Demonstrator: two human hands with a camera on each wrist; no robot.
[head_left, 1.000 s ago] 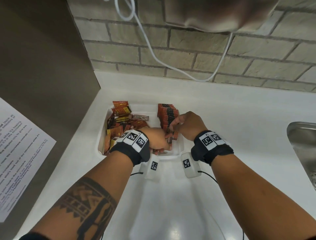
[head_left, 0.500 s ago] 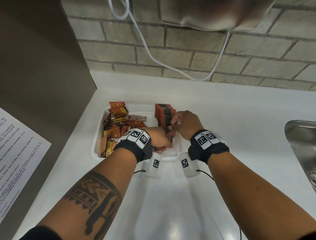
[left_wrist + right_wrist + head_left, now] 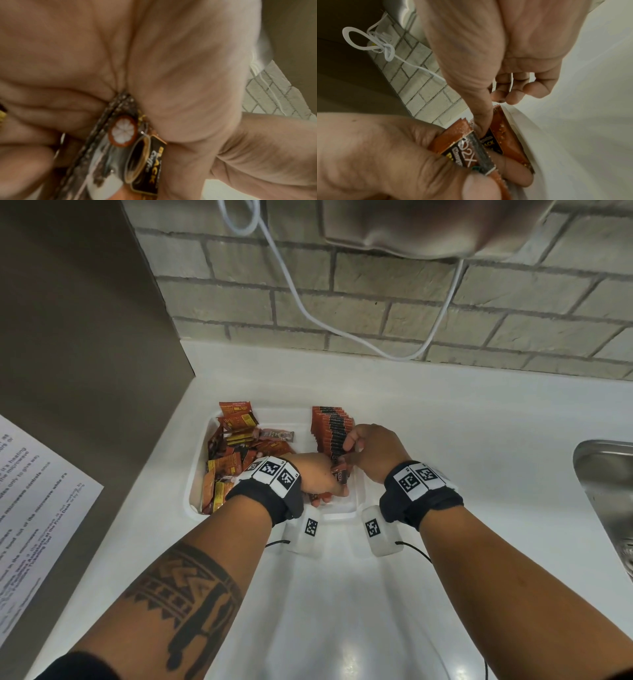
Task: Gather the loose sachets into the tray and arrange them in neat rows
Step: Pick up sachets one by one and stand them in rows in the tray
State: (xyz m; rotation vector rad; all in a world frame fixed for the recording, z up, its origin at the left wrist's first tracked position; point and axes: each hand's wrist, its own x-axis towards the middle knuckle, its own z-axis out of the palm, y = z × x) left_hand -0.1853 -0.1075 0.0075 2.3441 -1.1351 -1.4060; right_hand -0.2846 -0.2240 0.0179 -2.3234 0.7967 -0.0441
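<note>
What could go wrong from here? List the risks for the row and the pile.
1. The left hand grips several sachets at once; one may slip out crooked.
2. The right hand works against the standing row; a nudge might topple it like dominoes.
3. The loose pile crowds the tray on the left; packets could slide across.

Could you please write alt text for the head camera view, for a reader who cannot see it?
Both hands work inside a white tray on a white counter: the left hand grips a few red-and-black sachets, and the right hand touches a neat upright row of sachets. Loose orange sachets are heaped at the tray's left.
</note>
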